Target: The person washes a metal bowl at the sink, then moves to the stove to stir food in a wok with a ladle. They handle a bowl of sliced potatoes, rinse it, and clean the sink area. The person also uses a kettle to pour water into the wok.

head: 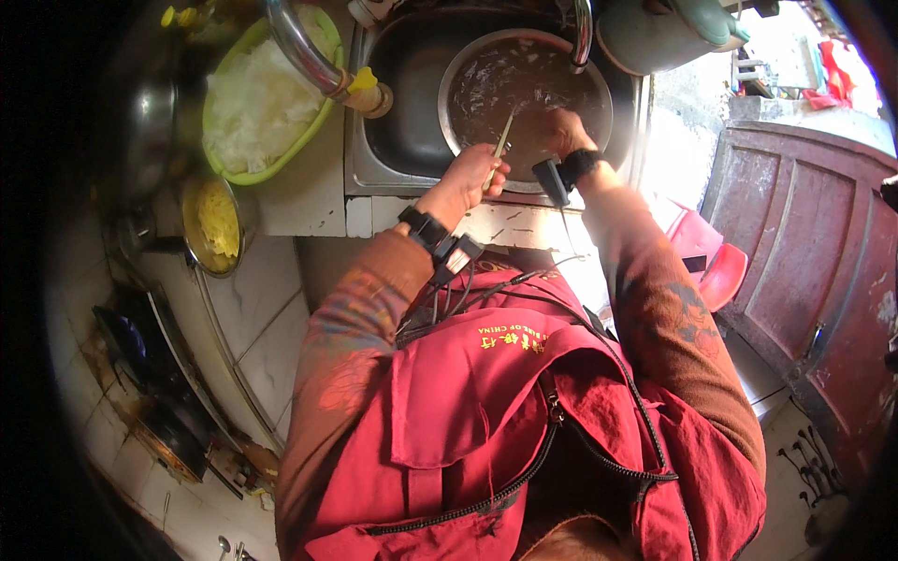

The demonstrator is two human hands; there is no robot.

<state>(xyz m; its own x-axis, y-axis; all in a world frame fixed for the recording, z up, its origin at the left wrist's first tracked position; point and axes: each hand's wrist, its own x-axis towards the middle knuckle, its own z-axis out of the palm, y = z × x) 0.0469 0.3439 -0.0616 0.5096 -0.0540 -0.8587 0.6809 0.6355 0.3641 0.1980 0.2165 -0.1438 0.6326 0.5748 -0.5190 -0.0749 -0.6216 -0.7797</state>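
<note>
A wide round metal basin (449, 73) full of murky brown water sits in the stainless steel sink (403, 91). My left hand (473, 175) is at the basin's near rim, its fingers closed around a thin pale stick-like utensil (504, 137) that slants over the water; its exact kind cannot be told. My right hand (567, 132) is over the right part of the basin with its fingers at or in the water; whether it holds something is hidden. Small pale bits show in the water near the basin's far side.
A curved metal pipe (302, 45) and a faucet (581, 35) reach over the sink. Left of it stand a green basin (270, 168) of white shreds and a metal bowl (245, 231) of yellow shreds. A kettle (645, 38) is at the upper right. Cables hang from my wrists.
</note>
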